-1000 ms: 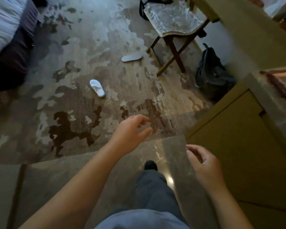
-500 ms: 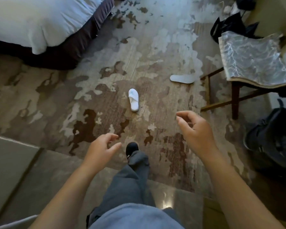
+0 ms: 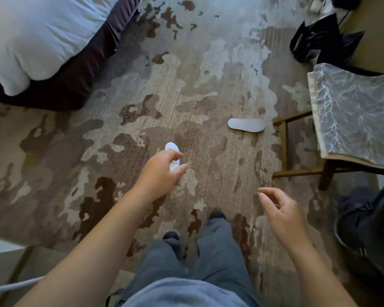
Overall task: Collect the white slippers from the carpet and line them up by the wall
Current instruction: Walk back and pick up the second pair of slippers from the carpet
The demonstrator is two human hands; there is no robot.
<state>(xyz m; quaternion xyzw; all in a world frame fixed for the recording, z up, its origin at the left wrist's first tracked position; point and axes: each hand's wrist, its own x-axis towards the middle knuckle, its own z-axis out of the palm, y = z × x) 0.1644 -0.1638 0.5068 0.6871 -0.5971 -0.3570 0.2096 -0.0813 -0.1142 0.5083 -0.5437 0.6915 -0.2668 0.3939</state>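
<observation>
Lying near chair (image 3: 350, 120), upturned slipper (image 3: 246, 124), bed (image 3: 31, 36) opposite

A carpet (image 3: 208, 89) mottled in brown, tan and pale grey is recorded. Two white slippers (image 3: 246, 124) (image 3: 171, 147) are noted. White bedding (image 3: 31, 36), a dark bed skirt (image 3: 80, 69) and grey trousers (image 3: 217, 247) are observed.

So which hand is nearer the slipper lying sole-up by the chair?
Right. The right hand hangs below the sole-up slipper, slightly to its right; the left hand is farther left, over the other slipper.
</observation>
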